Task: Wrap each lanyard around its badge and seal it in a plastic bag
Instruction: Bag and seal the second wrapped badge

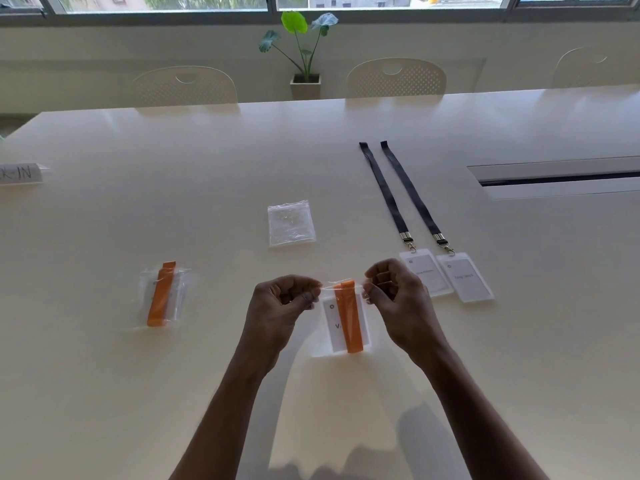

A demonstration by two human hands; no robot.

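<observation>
Two hands hold a clear bag (320,346) that seems lifted off the table (207,168), midway between its side edges and nearer the front edge. The left hand (282,303) and right hand (398,299) each pinch one end of the bag's mouth, fingers curled. Inside, a badge (334,327) wrapped in an orange lanyard (349,320) lies with its long axis front to back, mouth toward the far edge. Sealing appears under way. The next move likely calls for pressing the strip closed across its width.
</observation>
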